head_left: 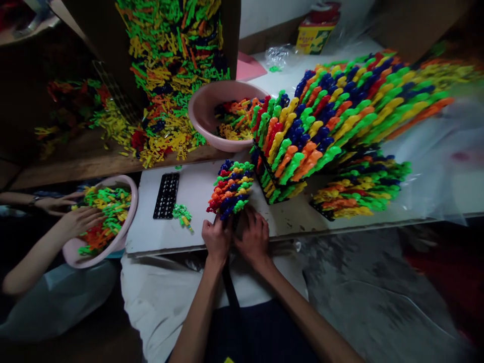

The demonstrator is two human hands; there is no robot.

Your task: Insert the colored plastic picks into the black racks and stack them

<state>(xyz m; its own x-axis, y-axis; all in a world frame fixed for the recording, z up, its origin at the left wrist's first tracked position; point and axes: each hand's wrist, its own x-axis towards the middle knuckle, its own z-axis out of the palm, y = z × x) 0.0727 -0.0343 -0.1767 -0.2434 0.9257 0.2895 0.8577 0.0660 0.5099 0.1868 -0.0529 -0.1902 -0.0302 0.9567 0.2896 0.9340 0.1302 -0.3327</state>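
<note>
Multicoloured plastic figures (231, 187) packed in rows; left hand (217, 239) and right hand (254, 238) at near edge. Can't tell whether either grip is pinching.

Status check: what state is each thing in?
Central figure block, packed in rows
Left hand, fingers curled at block's near side
Right hand, curled alongside
Large figure block, packed in rows
Right-end figure block, packed in rows
Black perforated tray, flat, unfilled
Green-and-yellow cluster, lying loose
Far pink bowl, partly filled
Left pink bowl, holding loose pieces
Brown box, open, pieces spilling out
</note>
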